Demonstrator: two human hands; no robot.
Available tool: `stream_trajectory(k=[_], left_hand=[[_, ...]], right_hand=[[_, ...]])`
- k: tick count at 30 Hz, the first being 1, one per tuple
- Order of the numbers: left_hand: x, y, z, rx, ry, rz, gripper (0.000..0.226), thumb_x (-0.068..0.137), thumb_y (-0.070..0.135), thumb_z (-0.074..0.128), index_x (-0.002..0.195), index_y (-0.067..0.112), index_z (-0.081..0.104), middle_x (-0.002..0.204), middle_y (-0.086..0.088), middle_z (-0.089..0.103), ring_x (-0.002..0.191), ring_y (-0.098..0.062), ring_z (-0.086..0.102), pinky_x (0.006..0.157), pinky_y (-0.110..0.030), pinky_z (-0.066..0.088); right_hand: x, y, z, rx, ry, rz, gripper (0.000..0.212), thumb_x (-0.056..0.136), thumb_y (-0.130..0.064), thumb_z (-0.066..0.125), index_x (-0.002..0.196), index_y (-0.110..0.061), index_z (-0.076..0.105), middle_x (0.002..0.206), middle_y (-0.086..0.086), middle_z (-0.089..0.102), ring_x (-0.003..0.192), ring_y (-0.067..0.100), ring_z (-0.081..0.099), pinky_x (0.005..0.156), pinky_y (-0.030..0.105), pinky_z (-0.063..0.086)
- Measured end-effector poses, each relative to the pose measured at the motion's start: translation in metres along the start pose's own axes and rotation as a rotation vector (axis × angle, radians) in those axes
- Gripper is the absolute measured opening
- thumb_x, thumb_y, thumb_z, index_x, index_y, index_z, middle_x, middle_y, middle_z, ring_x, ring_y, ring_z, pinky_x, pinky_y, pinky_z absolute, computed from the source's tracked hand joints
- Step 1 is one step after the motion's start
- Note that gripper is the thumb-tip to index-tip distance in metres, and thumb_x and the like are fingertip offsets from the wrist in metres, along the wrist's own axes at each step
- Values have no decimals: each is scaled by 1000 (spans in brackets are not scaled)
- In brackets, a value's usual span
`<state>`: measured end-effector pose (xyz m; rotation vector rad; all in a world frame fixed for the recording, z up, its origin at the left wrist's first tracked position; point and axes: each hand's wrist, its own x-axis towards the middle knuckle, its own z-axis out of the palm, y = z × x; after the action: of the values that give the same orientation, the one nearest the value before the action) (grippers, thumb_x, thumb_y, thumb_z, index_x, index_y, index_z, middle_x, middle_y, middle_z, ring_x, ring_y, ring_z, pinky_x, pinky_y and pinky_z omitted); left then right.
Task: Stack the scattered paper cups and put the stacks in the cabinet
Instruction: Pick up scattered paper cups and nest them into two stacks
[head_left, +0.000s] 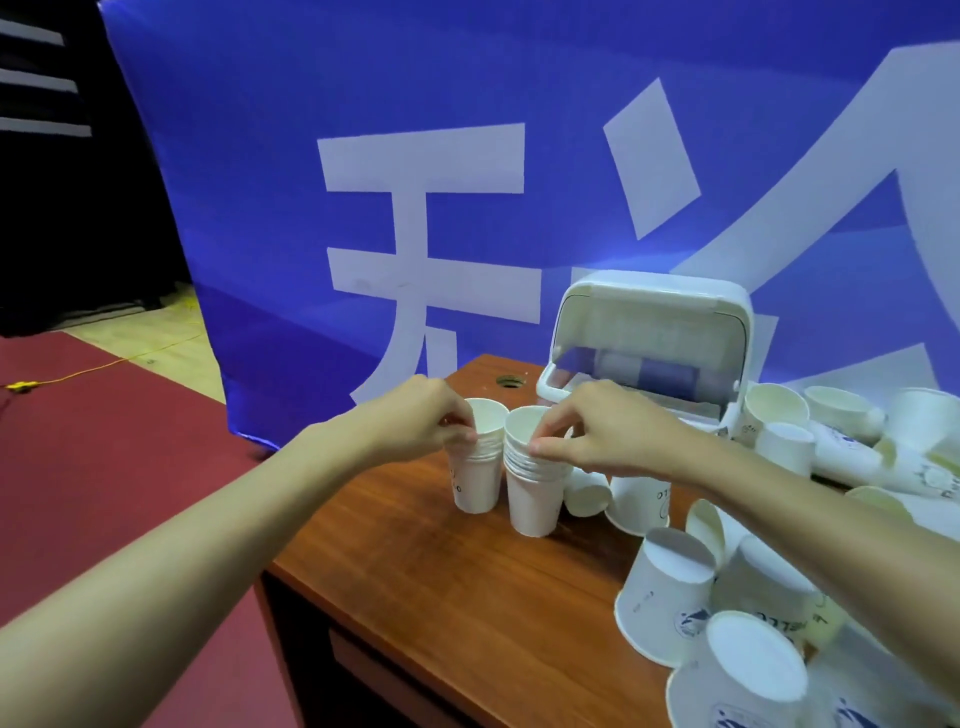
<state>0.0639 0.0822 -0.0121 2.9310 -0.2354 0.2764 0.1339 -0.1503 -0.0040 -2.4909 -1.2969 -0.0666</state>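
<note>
- Presently: left hand (415, 421) grip pinches one cup stack (478, 473) by its rim, left of cabinet (649, 296).
- right hand (608, 441) grip pinches second stack (535, 493), nearer cabinet.
- loose cups (670, 597) right of cabinet.

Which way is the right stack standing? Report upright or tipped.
Upright. The right stack stands base-down on the table, mouth up; the right hand pinches its rim, the left hand the left stack.
</note>
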Motion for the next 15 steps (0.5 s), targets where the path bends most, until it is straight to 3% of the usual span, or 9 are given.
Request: stream_trajectory(k=[5,10,15], left_hand=[[4,1,9,-21,-25,1,13,97,23,60,94,16,71,79,11,60,75,-8,56,63,-17,38],[5,3,9,-8,-42,5,13,98,22,60,88,18,67,78,9,59,71,-6,53,61,-18,36],[6,5,9,-3,-54,-8,15,99,23,57,86,20,64,78,9,59,73,-9,54,62,-19,38]], right_hand=[[11,8,10,75,-106,52,19,92,-41,66,95,-29,81,83,-6,76,59,12,68,57,27,54],[14,6,7,44,-137,49,18,93,-38,67,101,-28,79,84,-4,76,57,10,67,47,13,41],[11,6,9,36,-130,69,21,94,-41,65,105,-28,78,89,-8,75,60,10,68,56,21,46]])
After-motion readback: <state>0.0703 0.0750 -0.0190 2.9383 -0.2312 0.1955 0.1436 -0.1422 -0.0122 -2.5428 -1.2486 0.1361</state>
